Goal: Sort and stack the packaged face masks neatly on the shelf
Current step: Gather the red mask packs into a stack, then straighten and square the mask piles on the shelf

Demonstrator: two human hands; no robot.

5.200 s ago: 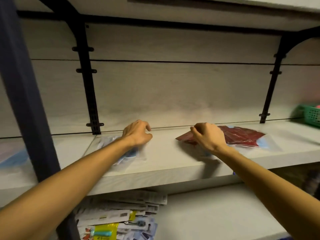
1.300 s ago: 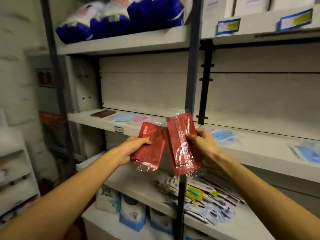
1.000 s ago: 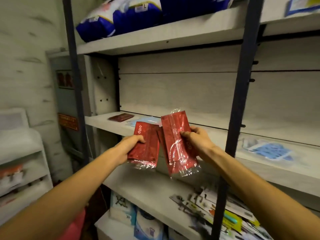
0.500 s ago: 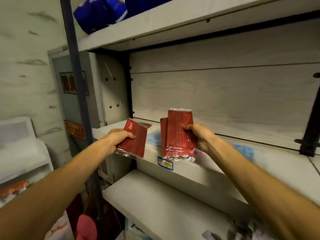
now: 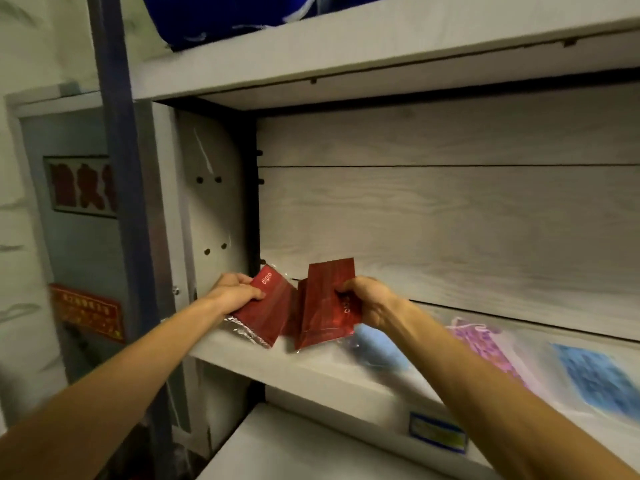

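My left hand (image 5: 235, 294) grips one red packaged face mask (image 5: 268, 308) by its upper left edge, over the left end of the grey shelf (image 5: 311, 370). My right hand (image 5: 369, 301) grips another red mask pack (image 5: 323, 303), held upright just to the right of the first. The bottom edges of both packs sit low, at or just above the shelf board. Further right on the same shelf lie a light blue mask pack (image 5: 375, 348), a pink-purple patterned pack (image 5: 485, 351) and a blue patterned pack (image 5: 602, 379).
A white side panel (image 5: 211, 209) and a wood-grain back wall (image 5: 450, 230) close the shelf's left corner. A dark blue upright post (image 5: 121, 168) stands left of it. Blue bags (image 5: 221, 19) lie on the shelf above. A lower shelf (image 5: 311, 448) juts out below, with a price label (image 5: 436, 433) on the shelf edge.
Both hands carried the red packs from the right bay leftwards and have now lowered them onto the left end of the shelf. The view moved closer to that corner.
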